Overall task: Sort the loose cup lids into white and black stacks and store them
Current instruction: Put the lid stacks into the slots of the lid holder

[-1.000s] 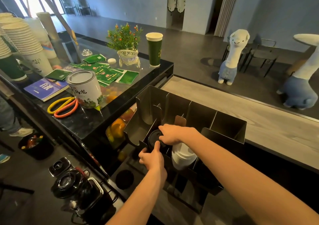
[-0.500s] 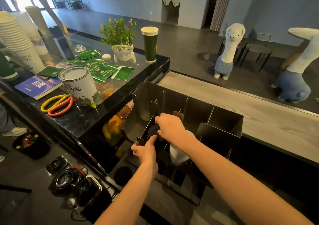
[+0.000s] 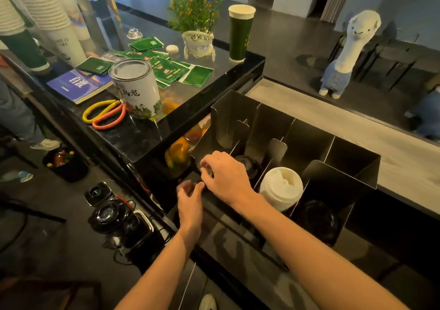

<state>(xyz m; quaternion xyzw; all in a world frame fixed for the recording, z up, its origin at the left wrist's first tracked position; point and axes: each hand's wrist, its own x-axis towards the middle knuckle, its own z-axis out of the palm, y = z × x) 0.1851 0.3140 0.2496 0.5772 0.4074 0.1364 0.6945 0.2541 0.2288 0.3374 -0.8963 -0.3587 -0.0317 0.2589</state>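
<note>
Since the earlier frame the right hand (image 3: pixel 226 179) has slid off the black lid stack (image 3: pixel 246 164) toward the left front corner of the steel divider rack (image 3: pixel 269 124), so the top of the stack now shows. The left hand (image 3: pixel 190 198) has come up to meet it there.

The glossy black surface (image 3: pixel 133 133) lies to the left of the rack. The rack stands open-topped, split by upright plates into compartments.

Both hands sit at the rack's left front corner. The right hand's fingers curl downward and the left hand's bent fingertips touch them. I cannot tell whether either hand is grasping anything.

The white lid stack (image 3: pixel 281 188) stands in the rack's middle front compartment, just right of the black lid stack. A second dark lid stack (image 3: pixel 319 219) sits in shadow in the compartment right of the white one.

A tea tin (image 3: pixel 137 90) stands on the surface left of the rack, with yellow and orange scissors (image 3: pixel 104 114) touching its far side.
</note>
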